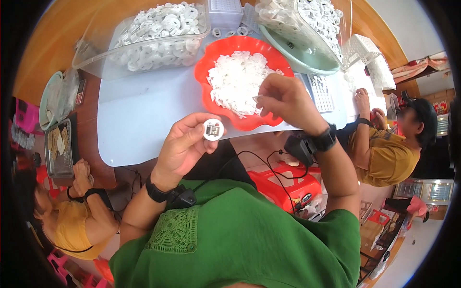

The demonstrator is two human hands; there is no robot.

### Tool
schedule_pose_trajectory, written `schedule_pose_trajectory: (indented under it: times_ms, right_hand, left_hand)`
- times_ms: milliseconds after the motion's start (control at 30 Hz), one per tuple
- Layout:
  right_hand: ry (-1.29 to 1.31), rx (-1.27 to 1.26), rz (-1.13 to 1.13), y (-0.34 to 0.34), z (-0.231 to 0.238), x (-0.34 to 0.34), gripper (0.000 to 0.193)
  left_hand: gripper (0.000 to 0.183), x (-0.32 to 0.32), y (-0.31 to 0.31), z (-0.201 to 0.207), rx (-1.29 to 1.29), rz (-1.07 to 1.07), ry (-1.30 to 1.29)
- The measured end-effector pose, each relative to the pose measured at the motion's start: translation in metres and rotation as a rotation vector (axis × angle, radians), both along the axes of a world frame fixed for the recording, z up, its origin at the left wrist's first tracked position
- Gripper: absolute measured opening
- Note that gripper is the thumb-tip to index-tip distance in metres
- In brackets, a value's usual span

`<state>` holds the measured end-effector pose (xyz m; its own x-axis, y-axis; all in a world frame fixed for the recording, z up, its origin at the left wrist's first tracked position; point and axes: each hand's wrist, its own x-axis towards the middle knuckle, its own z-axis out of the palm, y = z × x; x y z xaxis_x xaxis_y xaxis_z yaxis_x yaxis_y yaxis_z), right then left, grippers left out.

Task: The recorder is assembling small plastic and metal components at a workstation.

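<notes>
Between the thumb and fingers of my left hand is a round white plastic housing, its open face showing metal contacts. My right hand hovers over the right side of a red scalloped bowl. Its thumb and forefinger pinch a small translucent white plastic piece. Small white plastic pieces are heaped in the bowl, just beyond my two hands. The housing stays apart from the bowl's near rim.
Clear bins of round white parts stand at the far left and far right, the latter by a green basin. A blue mat covers the table. Co-workers sit left and right; a red stool is below.
</notes>
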<state>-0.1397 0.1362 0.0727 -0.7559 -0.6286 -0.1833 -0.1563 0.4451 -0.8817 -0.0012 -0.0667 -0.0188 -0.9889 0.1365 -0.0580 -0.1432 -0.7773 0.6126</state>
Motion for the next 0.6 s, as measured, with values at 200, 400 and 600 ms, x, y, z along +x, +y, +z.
schedule_pose_trajectory:
  times_ms: [200,400,600]
  right_hand:
    - [0.053,-0.269,-0.061,0.002,0.0,0.051,0.006]
    - [-0.007,-0.572,-0.015,0.006,-0.013,0.079,0.012]
    - [0.118,-0.556,-0.07,0.008,-0.017,0.094,0.018]
  left_hand:
    - [0.034,0.001,0.012,0.001,0.046,-0.079,0.029]
    - [0.033,0.007,0.023,0.005,0.071,-0.097,0.029]
    - [0.03,0.009,0.032,0.01,0.06,-0.119,0.077]
